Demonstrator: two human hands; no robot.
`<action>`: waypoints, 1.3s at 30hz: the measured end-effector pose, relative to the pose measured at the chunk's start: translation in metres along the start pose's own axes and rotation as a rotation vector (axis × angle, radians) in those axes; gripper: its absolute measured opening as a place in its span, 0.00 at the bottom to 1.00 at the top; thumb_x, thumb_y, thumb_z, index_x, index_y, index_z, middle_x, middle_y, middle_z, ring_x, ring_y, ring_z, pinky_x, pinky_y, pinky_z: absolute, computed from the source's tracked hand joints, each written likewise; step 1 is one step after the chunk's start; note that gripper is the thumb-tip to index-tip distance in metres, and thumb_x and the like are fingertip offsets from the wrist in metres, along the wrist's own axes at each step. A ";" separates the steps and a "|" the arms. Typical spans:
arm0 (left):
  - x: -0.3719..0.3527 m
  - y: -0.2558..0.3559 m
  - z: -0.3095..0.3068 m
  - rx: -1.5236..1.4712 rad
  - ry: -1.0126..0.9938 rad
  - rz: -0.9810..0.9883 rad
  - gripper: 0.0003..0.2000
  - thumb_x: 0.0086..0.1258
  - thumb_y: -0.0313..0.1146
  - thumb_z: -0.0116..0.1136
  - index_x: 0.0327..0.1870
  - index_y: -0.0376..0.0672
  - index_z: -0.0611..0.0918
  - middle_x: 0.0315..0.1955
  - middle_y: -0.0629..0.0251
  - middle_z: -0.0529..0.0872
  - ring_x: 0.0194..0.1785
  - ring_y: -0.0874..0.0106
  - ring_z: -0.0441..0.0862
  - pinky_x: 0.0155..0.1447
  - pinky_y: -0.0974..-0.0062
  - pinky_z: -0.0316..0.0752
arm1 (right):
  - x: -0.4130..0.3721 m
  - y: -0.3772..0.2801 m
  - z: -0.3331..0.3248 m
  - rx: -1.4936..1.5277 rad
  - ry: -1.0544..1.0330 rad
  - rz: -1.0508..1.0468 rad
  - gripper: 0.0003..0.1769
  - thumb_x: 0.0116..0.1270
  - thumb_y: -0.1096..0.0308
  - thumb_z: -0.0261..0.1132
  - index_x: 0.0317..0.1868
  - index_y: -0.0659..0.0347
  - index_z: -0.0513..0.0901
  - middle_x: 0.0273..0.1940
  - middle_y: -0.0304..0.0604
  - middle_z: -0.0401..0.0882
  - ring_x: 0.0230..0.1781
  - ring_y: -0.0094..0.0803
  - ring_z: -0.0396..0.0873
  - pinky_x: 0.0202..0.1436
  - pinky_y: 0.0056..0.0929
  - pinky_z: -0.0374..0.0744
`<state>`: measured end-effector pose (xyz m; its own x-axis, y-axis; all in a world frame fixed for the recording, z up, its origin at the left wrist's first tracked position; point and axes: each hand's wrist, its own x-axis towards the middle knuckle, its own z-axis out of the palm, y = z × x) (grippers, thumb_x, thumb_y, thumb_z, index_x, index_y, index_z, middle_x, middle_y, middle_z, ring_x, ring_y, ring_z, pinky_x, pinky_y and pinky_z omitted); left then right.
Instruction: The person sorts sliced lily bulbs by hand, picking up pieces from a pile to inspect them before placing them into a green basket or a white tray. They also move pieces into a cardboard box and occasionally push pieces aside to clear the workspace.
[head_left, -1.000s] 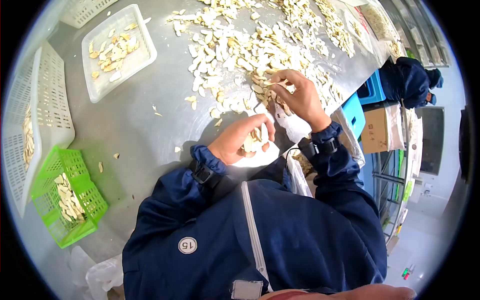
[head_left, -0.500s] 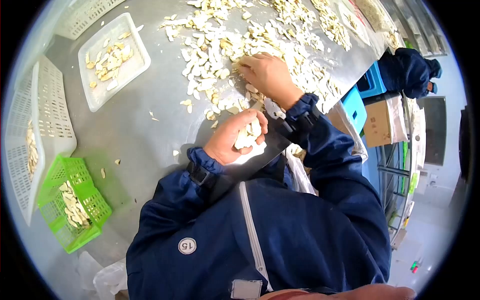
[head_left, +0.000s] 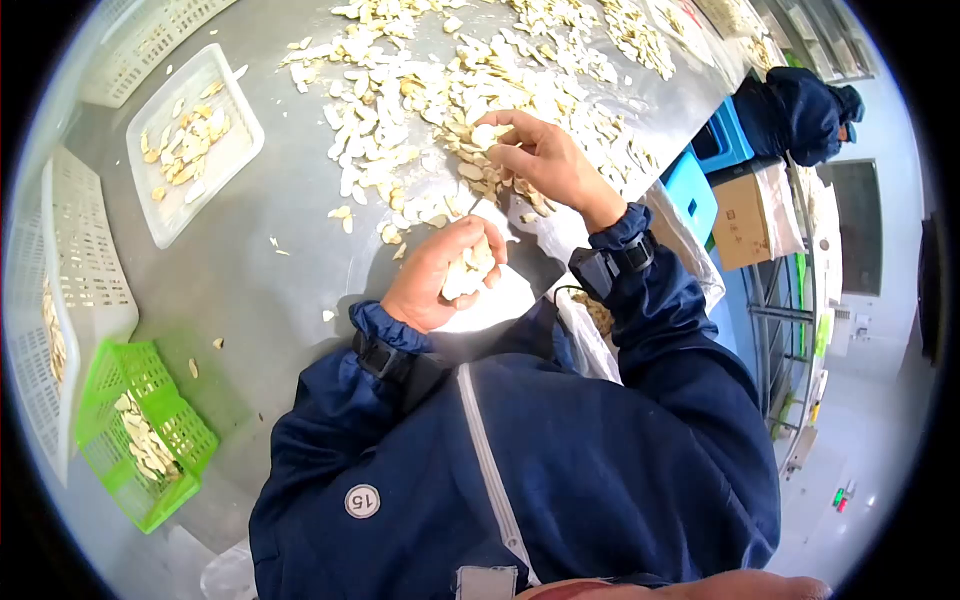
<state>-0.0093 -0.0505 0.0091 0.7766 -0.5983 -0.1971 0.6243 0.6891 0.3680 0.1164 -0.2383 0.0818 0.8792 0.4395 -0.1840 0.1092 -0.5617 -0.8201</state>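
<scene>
My left hand (head_left: 435, 275) is curled round a small clump of pale dried slices (head_left: 466, 274), close to the table's near edge. Just beyond it, my right hand (head_left: 556, 168) is over the near side of a wide spread of the same slices (head_left: 400, 105). Its thumb and forefinger pinch one pale slice (head_left: 486, 136). Darker, tan slices (head_left: 480, 175) lie beneath these fingers. The exact kind of the slices cannot be told.
On the metal table (head_left: 290, 180) sit a shallow white tray (head_left: 255, 135) with some slices and a green basket (head_left: 205, 432) holding more. White perforated crates (head_left: 105, 245) line the left. Blue bins (head_left: 693, 195), a cardboard box (head_left: 745, 220) and another person (head_left: 795, 115) are at the right.
My right hand has lifted slightly and opened from a reach into the slices to a thumb-and-finger pinch on one. My left hand keeps its clump. The whole view has shifted a little.
</scene>
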 end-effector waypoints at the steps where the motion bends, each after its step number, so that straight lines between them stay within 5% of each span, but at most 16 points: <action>1: 0.000 0.000 0.000 0.005 0.001 -0.003 0.13 0.84 0.43 0.53 0.48 0.42 0.81 0.39 0.64 0.83 0.36 0.75 0.81 0.18 0.85 0.65 | -0.004 0.001 -0.004 -0.012 0.023 0.017 0.22 0.79 0.67 0.66 0.71 0.56 0.81 0.35 0.36 0.86 0.35 0.19 0.84 0.39 0.23 0.80; 5: 0.001 0.000 -0.001 0.016 -0.024 0.007 0.12 0.84 0.42 0.52 0.48 0.42 0.80 0.40 0.63 0.83 0.35 0.75 0.80 0.18 0.85 0.65 | -0.016 0.017 -0.011 -0.008 0.087 0.036 0.22 0.78 0.64 0.65 0.69 0.55 0.83 0.31 0.38 0.87 0.32 0.21 0.86 0.38 0.26 0.82; 10: -0.001 0.000 0.000 0.026 -0.002 -0.005 0.13 0.84 0.43 0.52 0.48 0.42 0.80 0.38 0.64 0.82 0.34 0.76 0.80 0.19 0.85 0.65 | -0.020 0.024 -0.010 0.108 0.073 0.109 0.18 0.87 0.59 0.59 0.63 0.61 0.86 0.35 0.33 0.84 0.33 0.19 0.83 0.39 0.22 0.82; 12: -0.001 0.001 0.003 0.051 0.020 -0.003 0.16 0.85 0.46 0.51 0.46 0.41 0.81 0.33 0.65 0.82 0.33 0.78 0.80 0.20 0.83 0.64 | -0.019 0.029 -0.010 0.215 0.051 0.108 0.17 0.86 0.60 0.60 0.65 0.60 0.85 0.37 0.33 0.84 0.35 0.18 0.83 0.41 0.21 0.82; 15: -0.001 0.000 -0.002 0.004 -0.025 0.006 0.12 0.85 0.42 0.52 0.49 0.42 0.79 0.40 0.62 0.83 0.34 0.74 0.80 0.18 0.85 0.66 | -0.020 0.033 -0.009 0.344 0.031 0.117 0.17 0.86 0.63 0.61 0.67 0.59 0.83 0.41 0.35 0.85 0.39 0.19 0.83 0.44 0.20 0.83; 22: -0.001 0.000 -0.001 0.034 -0.023 0.009 0.13 0.85 0.43 0.52 0.48 0.40 0.79 0.39 0.63 0.83 0.34 0.75 0.81 0.18 0.85 0.66 | -0.025 0.032 -0.014 0.581 -0.046 0.251 0.16 0.83 0.70 0.61 0.65 0.66 0.80 0.48 0.43 0.87 0.45 0.24 0.86 0.52 0.23 0.85; 36: -0.001 0.001 0.004 0.082 0.023 0.012 0.16 0.84 0.46 0.51 0.46 0.42 0.81 0.34 0.67 0.82 0.34 0.79 0.81 0.19 0.84 0.63 | -0.029 0.041 -0.008 0.722 -0.054 0.270 0.19 0.82 0.77 0.56 0.69 0.69 0.77 0.57 0.47 0.85 0.53 0.29 0.86 0.63 0.26 0.86; 39: -0.001 0.000 -0.001 0.037 -0.018 -0.002 0.12 0.84 0.43 0.53 0.47 0.42 0.80 0.40 0.63 0.83 0.33 0.75 0.80 0.18 0.85 0.65 | -0.030 0.042 -0.008 0.724 -0.069 0.259 0.19 0.83 0.76 0.56 0.70 0.69 0.77 0.59 0.47 0.85 0.54 0.28 0.86 0.64 0.26 0.86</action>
<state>-0.0096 -0.0494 0.0081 0.7736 -0.6071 -0.1815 0.6218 0.6725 0.4012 0.0982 -0.2802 0.0573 0.8021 0.4123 -0.4319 -0.4474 -0.0640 -0.8920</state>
